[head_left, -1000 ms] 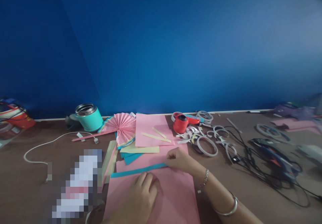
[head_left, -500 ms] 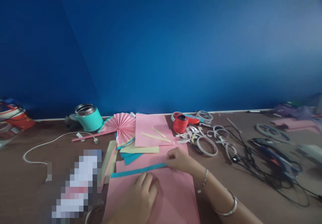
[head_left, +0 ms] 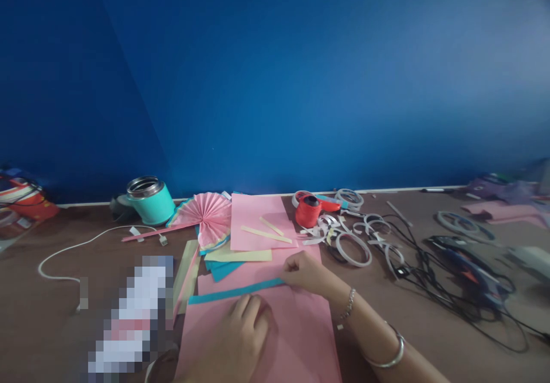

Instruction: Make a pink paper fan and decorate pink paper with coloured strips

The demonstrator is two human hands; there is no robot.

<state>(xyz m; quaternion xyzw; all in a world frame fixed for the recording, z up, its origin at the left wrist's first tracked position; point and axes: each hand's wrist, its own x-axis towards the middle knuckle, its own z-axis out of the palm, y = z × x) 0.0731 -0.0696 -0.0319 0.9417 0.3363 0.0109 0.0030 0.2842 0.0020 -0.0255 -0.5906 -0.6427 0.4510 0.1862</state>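
Observation:
My left hand [head_left: 238, 334] rests on a large pink paper sheet [head_left: 301, 337], its fingers bent and their tips against the paper just below a blue paper strip [head_left: 234, 292]. Nothing shows in that hand. The strip lies across the sheet's upper edge, slightly tilted up to the right. At its right end my right hand [head_left: 304, 271] is closed in a pinch, with thumb and finger on the strip. Beyond the hands are a smaller pink sheet [head_left: 258, 208] with two thin cream strips [head_left: 264, 234] on it, and a pink pleated paper fan [head_left: 210, 217].
A turquoise steel-rimmed container [head_left: 152, 202] and a white cable [head_left: 60, 277] are on the left, beside a pixelated object [head_left: 133, 314]. Rightward lie a red spool-like object [head_left: 307, 211], white tape rings [head_left: 354, 249], black cords [head_left: 429, 280] and a dark blue tool [head_left: 472, 274]. A blue wall stands behind.

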